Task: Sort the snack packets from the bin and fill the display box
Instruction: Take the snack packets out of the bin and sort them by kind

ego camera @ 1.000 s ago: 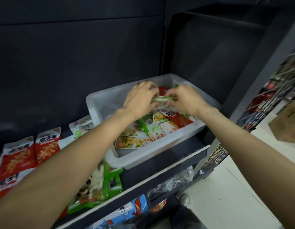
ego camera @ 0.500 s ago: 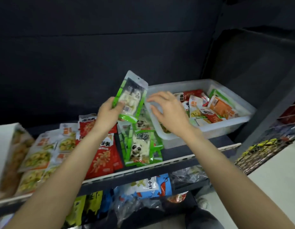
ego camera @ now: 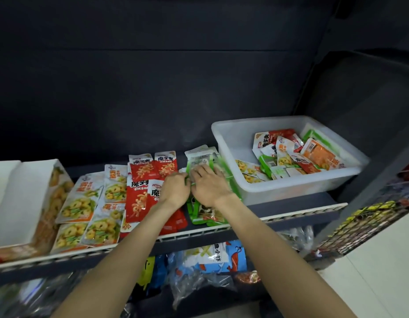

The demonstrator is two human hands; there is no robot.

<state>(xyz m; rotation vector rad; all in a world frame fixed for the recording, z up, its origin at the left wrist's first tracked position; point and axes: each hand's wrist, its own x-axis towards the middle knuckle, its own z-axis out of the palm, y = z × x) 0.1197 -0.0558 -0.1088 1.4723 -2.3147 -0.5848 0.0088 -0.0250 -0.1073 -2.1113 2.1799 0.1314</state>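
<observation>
Lying on the dark metal shelf [ego camera: 290,204] just left of the white translucent plastic bin [ego camera: 231,143], the stack of green-edged panda snack packets [ego camera: 205,214] has both hands on it: the left hand [ego camera: 175,190] curls its fingers at the stack's left edge, seemingly pinching it, while the right hand [ego camera: 209,183] rests on top with fingers fairly straight. Red packets [ego camera: 139,200] and yellow-printed packets [ego camera: 84,205] lie in rows further left, beside the white cardboard display box [ego camera: 27,203], and the bin holds mixed packets.

Shop, dark shelving [ego camera: 290,208], snack packets [ego camera: 139,198] in rows (more stock below)
</observation>
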